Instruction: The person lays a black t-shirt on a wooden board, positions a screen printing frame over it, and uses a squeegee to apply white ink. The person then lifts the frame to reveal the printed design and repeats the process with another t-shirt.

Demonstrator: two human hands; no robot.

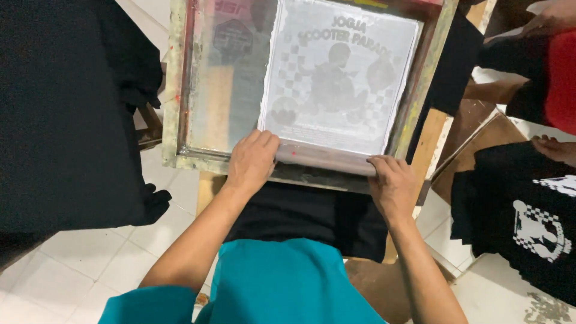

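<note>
A wooden-framed printing screen (175, 90) lies flat in front of me, its mesh showing a pale grey figure design with checks. My left hand (252, 161) and my right hand (391, 183) both grip a long squeegee (327, 157) that lies across the near edge of the screen, coated in light grey ink. Black cloth (312, 216) shows under the frame's near side, above my teal garment.
A large black cloth (66, 120) hangs at the left. At the right lies a black shirt with a white checked print (528, 222), and another person's hands (555, 147) and red sleeve (561, 78). White floor tiles (90, 264) lie below.
</note>
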